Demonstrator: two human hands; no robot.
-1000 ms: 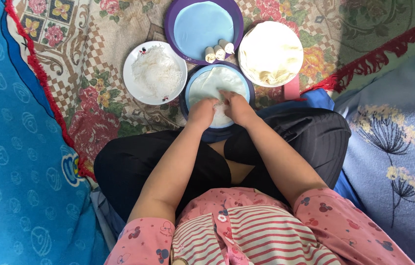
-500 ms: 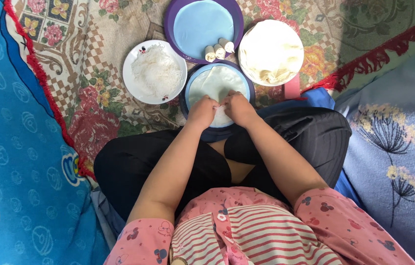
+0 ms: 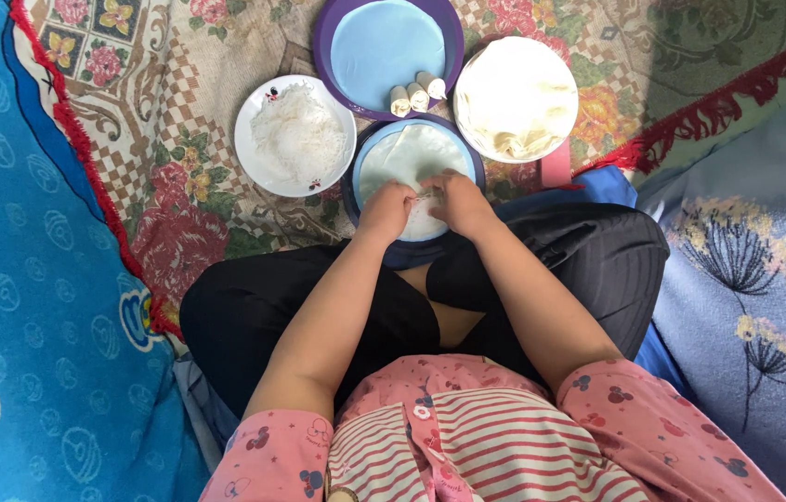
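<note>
Wrapper: thin pale round sheet [image 3: 404,156] lying flat on dark blue plate [image 3: 412,251], right in front of person's lap.
L hand: left hand [image 3: 386,210] on near edge of wrapper, fingers curled down, pinching sheet edge as far as visible.
R hand: right hand [image 3: 458,203] just beside L, fingers bent over same edge; looks like gripping/folding it, exact pinch hidden by knuckles.
Handling: prob. v. light, soft, floppy, tears easy; may be tacky. Best held at edge w/ fingertips of both hands, light pressure, no tugging.
Filling: white plate [image 3: 263,172] w/ shredded white stuff [image 3: 296,138], just left of blue plate.
Done pcs: three small rolls [image 3: 416,95] on purple tray [image 3: 323,51], above.
Stack: pile of pale sheets [image 3: 516,98] on round plate, upper right.
Floor: floral cloth [image 3: 189,214], blue mat [image 3: 21,279] at left.
</note>
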